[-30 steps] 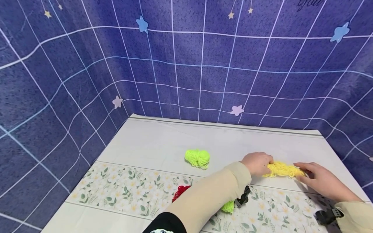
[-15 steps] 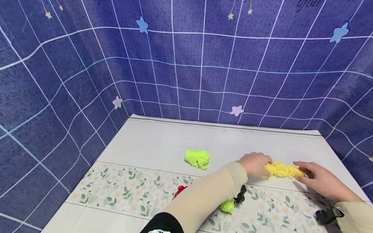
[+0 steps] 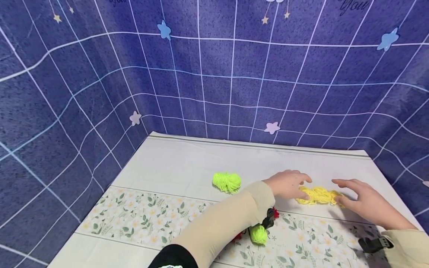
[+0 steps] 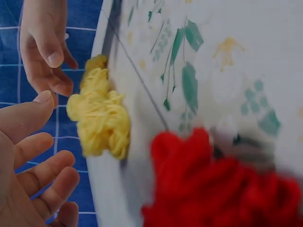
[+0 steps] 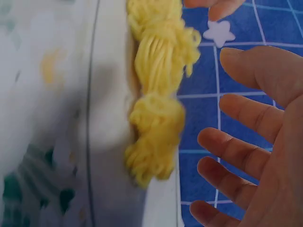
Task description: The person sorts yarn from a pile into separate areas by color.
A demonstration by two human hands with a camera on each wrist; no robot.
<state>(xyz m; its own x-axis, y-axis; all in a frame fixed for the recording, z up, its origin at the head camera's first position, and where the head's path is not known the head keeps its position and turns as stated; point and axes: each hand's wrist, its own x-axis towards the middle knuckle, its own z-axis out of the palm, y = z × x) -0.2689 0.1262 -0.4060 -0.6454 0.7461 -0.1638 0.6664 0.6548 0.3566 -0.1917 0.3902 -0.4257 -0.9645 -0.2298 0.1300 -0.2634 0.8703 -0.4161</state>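
Note:
A twisted bundle of yellow yarn [image 3: 318, 195] lies lengthwise at the right of the table, toward the back. My left hand [image 3: 286, 184] hovers at its left end, thumb and fingers spread. Past the other end, my right hand [image 3: 366, 204] is held with its fingers apart. Both wrist views show a gap between each hand's fingers and the yellow yarn [image 5: 158, 94], with nothing gripped. Under my left forearm, red yarn [image 4: 213, 184] looms close in the left wrist view; in the head view the sleeve hides most of it.
A neon green yarn bundle [image 3: 226, 182] lies left of my left hand. Another green yarn ball [image 3: 259, 235] sits by the left wrist strap [image 3: 269, 219], beside the red yarn. A blue grid-patterned curtain [image 3: 214, 85] borders the white floral tabletop [image 3: 134, 219].
Both hands have let go of the yellow yarn and their fingers have spread. My left hand has drawn back leftward. The yellow bundle has shifted slightly left.

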